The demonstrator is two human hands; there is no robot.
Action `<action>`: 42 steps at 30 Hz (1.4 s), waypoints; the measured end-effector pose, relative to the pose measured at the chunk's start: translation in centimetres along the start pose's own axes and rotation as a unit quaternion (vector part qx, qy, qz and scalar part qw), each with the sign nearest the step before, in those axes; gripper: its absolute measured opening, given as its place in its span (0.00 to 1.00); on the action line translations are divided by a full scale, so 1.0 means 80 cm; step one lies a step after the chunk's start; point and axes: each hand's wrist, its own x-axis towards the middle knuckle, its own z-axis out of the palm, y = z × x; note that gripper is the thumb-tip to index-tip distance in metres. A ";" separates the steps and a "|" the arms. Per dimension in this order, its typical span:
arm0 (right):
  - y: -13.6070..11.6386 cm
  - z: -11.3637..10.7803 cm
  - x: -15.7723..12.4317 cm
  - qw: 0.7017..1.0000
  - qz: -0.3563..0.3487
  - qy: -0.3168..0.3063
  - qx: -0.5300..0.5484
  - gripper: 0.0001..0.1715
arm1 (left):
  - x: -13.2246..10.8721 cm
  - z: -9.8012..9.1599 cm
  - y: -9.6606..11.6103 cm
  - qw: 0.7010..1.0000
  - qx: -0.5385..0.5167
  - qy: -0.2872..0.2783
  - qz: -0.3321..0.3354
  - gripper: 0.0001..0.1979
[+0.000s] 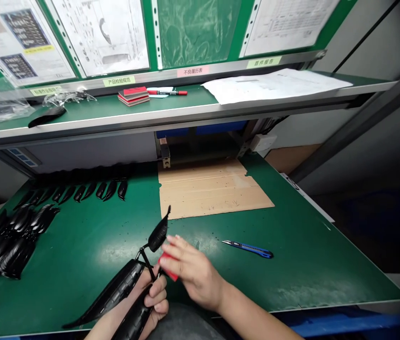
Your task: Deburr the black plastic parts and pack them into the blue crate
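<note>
Near the bottom middle, my left hand (155, 297) is wrapped round a black plastic part (118, 290) with several curved, ribbed blades joined by thin stems. One smaller blade points up and away from me. My right hand (196, 271) is beside it, fingers closed on a red pad (169, 265) held against or very near the part by my left fingers. The exact contact is hidden by the fingers. To the right, a blue utility knife (253, 249) lies on the green table with its blade tip showing.
Black parts lie piled at the left (12, 241) and in a row behind (79, 192). A cardboard sheet (214, 189) lies at the table's back. The shelf (171, 106) above holds red pads (134, 96), a marker (175, 92) and papers (274, 85).
</note>
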 end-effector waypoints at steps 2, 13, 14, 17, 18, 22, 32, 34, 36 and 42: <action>0.006 -0.001 -0.001 1.000 -0.006 -0.025 0.002 0.26 | 0.000 -0.003 0.001 1.000 0.010 -0.003 0.002 0.10; -0.037 0.002 0.023 0.941 0.301 0.085 0.132 0.09 | 0.013 0.001 0.015 0.973 0.184 0.093 0.105 0.15; -0.033 0.005 0.024 0.937 0.317 0.094 0.112 0.09 | 0.014 0.002 0.015 0.973 0.184 0.095 0.103 0.15; -0.010 0.005 0.020 0.913 0.367 0.175 0.029 0.10 | 0.012 0.003 0.015 0.978 0.162 0.093 0.089 0.14; -0.005 0.004 0.018 0.910 0.367 0.193 0.015 0.10 | 0.011 0.002 0.014 0.980 0.157 0.094 0.082 0.13; -0.009 0.001 0.014 0.951 0.255 0.172 0.020 0.11 | 0.007 0.001 0.012 0.989 0.128 0.061 0.045 0.12; -0.025 0.026 0.020 0.931 0.305 0.148 0.131 0.13 | 0.015 -0.012 0.003 0.997 0.064 0.010 0.043 0.08; -0.025 0.017 0.022 0.914 0.340 0.142 0.167 0.12 | 0.018 -0.015 0.003 0.997 0.070 0.013 0.035 0.07; -0.025 0.001 0.024 0.904 0.349 0.101 0.223 0.11 | 0.019 -0.014 0.004 0.997 0.070 0.023 0.038 0.06; -0.025 -0.020 0.030 0.915 0.314 0.186 0.175 0.10 | 0.015 0.001 0.003 0.995 0.082 0.035 0.045 0.07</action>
